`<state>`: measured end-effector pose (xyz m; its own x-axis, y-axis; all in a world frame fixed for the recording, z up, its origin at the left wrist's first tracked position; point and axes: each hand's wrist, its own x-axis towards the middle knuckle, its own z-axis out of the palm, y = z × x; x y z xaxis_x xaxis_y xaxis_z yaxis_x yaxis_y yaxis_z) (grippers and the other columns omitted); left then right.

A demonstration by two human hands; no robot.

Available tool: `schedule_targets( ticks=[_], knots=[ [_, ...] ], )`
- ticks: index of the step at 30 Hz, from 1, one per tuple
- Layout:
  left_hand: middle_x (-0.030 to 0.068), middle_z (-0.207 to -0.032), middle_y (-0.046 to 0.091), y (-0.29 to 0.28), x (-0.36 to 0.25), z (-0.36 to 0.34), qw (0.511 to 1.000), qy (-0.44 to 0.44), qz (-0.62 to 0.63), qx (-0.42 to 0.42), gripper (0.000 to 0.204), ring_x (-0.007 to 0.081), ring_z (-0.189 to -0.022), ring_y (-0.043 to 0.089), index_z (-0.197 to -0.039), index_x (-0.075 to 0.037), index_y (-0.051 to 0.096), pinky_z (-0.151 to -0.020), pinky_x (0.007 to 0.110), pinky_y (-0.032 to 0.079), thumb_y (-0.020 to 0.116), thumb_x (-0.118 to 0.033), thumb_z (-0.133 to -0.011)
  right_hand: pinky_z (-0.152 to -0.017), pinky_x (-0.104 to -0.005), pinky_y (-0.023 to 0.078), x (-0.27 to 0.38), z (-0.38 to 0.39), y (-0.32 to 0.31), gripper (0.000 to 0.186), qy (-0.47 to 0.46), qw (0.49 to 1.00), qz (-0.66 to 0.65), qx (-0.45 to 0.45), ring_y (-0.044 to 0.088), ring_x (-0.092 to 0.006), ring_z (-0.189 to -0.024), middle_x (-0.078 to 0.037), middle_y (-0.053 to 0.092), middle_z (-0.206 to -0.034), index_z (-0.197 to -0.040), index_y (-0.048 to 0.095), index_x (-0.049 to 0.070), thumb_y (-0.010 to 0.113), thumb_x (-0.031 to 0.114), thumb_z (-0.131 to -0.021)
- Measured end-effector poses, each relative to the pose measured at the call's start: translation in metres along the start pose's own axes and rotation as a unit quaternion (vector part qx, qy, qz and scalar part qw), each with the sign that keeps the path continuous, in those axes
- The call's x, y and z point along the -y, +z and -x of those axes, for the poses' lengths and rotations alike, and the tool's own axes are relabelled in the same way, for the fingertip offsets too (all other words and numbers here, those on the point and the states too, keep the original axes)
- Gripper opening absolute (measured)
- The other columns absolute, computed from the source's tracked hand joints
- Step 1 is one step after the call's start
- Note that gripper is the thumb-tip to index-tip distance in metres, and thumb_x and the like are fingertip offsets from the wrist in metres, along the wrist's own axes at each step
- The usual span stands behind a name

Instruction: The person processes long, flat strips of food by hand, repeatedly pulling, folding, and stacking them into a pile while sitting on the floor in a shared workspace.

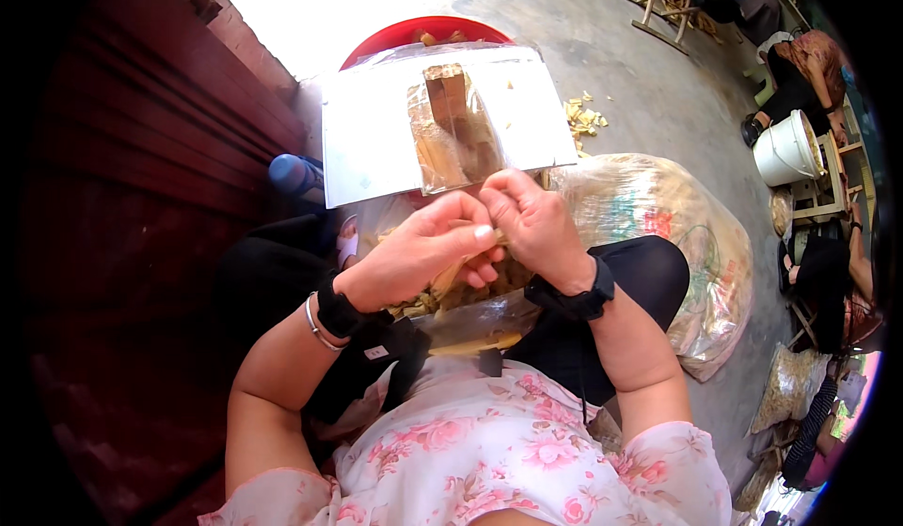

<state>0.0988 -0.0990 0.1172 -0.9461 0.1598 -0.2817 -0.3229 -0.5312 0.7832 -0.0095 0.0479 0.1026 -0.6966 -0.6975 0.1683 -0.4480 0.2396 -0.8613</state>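
Above my lap, my left hand point(414, 251) and my right hand point(546, 230) meet, with the fingertips of both closed on a thin, pale yellow strip point(453, 272). My fingers cover much of it, and I cannot make out its kind. Below my hands, a clear plastic bag point(475, 323) between my legs holds many small yellowish pieces point(425, 302). Just beyond my hands is a white board point(362, 141). On it lies a brown wooden block point(447, 98), with clear plastic around it.
A red basin point(400, 32) shows behind the board. To the right stands a big, full plastic bag point(710, 253), and yellow scraps point(585, 120) lie on the concrete floor. A blue bottle point(292, 174) stands left. Other people sit at far right near a white bucket point(788, 150).
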Motion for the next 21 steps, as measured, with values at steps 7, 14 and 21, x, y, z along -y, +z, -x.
schedule_targets(
  ticks=[7,14,21],
  knots=[
    [0.0009,-0.074,0.056,-0.011,-0.013,0.004,0.998,-0.009,-0.052,-0.031,0.014,0.0074,-0.063,0.055,-0.084,-0.009,0.05,-0.052,0.021,0.04,0.062,-0.01,-0.09,-0.049,-0.0373,0.048,-0.005,-0.019,-0.011,0.015,-0.106,0.985,0.079,-0.11,0.064,-0.0328,-0.062,-0.014,0.063,-0.067,-0.093,0.061,0.01,0.06,0.025,-0.091],
    [0.0096,-0.091,0.063,-0.026,-0.027,-0.002,0.651,0.332,-0.659,-0.179,0.019,0.027,-0.081,0.061,-0.099,-0.005,0.058,-0.07,0.034,0.049,0.065,-0.004,-0.082,-0.058,-0.0319,0.047,0.002,-0.038,-0.038,0.018,0.003,0.987,0.066,0.146,0.059,-0.0196,-0.062,-0.011,0.062,-0.069,-0.095,0.066,0.004,0.062,0.019,-0.086],
    [0.006,-0.087,0.06,-0.038,-0.033,-0.017,0.44,0.279,-0.813,-0.26,0.018,0.0251,-0.087,0.057,-0.088,-0.007,0.059,-0.073,0.035,0.047,0.064,-0.004,-0.071,-0.059,-0.042,0.049,-0.013,-0.063,-0.01,0.012,-0.13,0.952,0.271,-0.054,0.062,-0.0351,-0.068,-0.017,0.062,-0.072,-0.085,0.064,0.008,0.055,0.016,-0.087]
  ],
)
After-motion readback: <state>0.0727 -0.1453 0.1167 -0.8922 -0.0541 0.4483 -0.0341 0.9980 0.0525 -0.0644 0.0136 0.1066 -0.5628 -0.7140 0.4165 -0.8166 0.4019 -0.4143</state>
